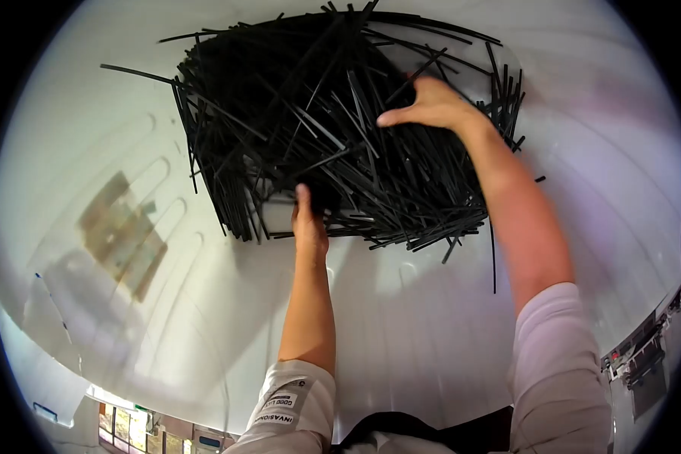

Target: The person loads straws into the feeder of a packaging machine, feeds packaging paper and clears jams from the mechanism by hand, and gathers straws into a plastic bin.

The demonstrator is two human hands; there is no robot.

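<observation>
A large tangled heap of thin black plastic-looking strips (pixel 340 144) lies in a white tub, pointing in many directions. At the heap's near edge is my left hand (pixel 310 227), thumb raised against the strips; its other fingers are hidden in the dark gap beside it. My right hand (pixel 435 106) reaches over the right part of the heap. Its thumb stretches left, well apart from the fingers, whose tips are partly lost among the strips. No strip shows clearly gripped in that hand.
The white tub's wall (pixel 363 318) curves around the heap, with moulded ridges on the left. A brownish patch (pixel 125 234) shows on the left wall. Loose strip ends stick out past the heap on several sides. Equipment (pixel 643 356) stands beyond the rim at lower right.
</observation>
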